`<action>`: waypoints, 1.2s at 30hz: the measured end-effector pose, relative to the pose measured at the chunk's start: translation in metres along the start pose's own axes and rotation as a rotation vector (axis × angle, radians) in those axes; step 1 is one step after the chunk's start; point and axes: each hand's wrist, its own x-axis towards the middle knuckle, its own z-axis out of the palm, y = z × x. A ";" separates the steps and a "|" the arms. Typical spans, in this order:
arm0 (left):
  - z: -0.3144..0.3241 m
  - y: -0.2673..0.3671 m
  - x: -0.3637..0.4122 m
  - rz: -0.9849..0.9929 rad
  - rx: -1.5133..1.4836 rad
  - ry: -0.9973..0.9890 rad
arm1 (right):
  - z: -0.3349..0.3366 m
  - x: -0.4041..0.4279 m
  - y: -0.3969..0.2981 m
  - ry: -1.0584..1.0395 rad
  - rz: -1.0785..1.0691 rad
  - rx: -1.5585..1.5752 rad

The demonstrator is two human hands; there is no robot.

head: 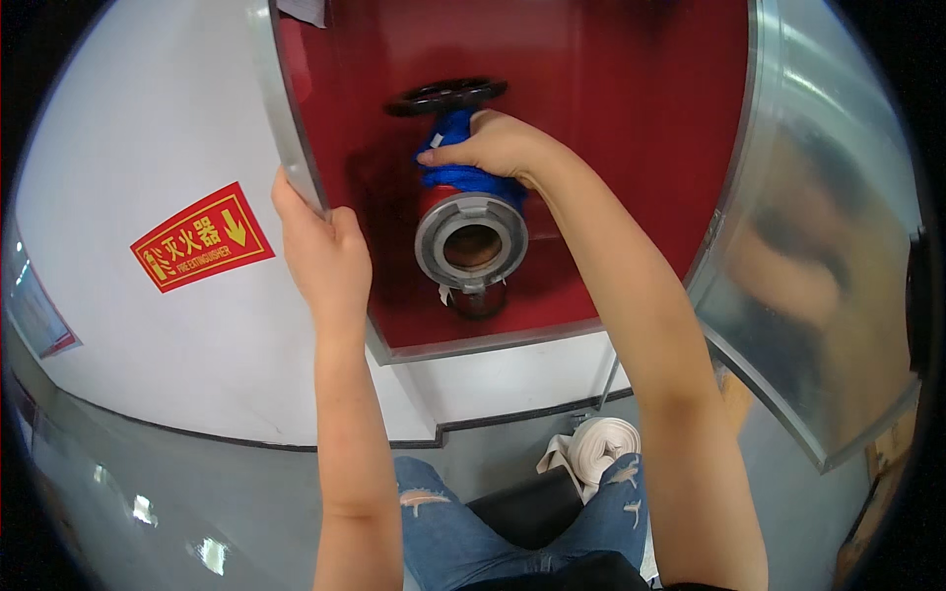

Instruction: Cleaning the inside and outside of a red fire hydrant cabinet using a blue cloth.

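Note:
A red fire hydrant cabinet with a metal frame stands open before me. Inside is a hydrant valve with a black handwheel on top and a round grey metal hose coupling facing me. My right hand presses a blue cloth around the valve's neck, between wheel and coupling; some of its fingers are hidden behind. My left hand grips the left edge of the cabinet's metal frame.
The metal cabinet door hangs open on the right, reflecting blurred shapes. A rolled white fire hose lies on the floor by my knee, near a black object. A red fire extinguisher sign is on the white wall.

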 end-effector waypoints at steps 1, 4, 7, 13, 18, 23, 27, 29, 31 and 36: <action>-0.001 0.000 0.000 -0.026 0.038 0.012 | 0.002 0.004 0.006 -0.008 0.002 0.024; 0.000 -0.002 0.003 0.009 -0.038 -0.001 | 0.013 0.009 0.024 0.018 -0.078 0.119; 0.001 0.002 0.001 -0.023 -0.084 -0.051 | 0.011 0.009 0.027 0.023 -0.120 0.134; -0.003 0.004 -0.001 -0.066 0.039 -0.073 | 0.001 -0.008 0.015 0.053 -0.110 -0.077; 0.001 0.003 0.000 0.007 0.019 -0.039 | -0.018 -0.030 0.013 0.112 0.004 -0.326; -0.006 -0.001 0.006 -0.023 -0.020 -0.041 | -0.053 -0.066 -0.004 -0.148 0.080 0.326; -0.002 0.002 0.005 -0.036 -0.003 -0.043 | -0.089 -0.046 0.028 0.469 0.052 0.561; -0.001 0.000 0.004 -0.043 0.001 -0.032 | -0.103 -0.030 0.035 0.892 -0.094 0.661; -0.001 0.002 0.003 -0.101 -0.038 -0.072 | -0.121 0.003 0.045 1.189 -0.275 0.576; 0.002 -0.004 -0.003 0.002 -0.044 -0.009 | -0.097 0.081 0.075 1.060 -0.434 -0.344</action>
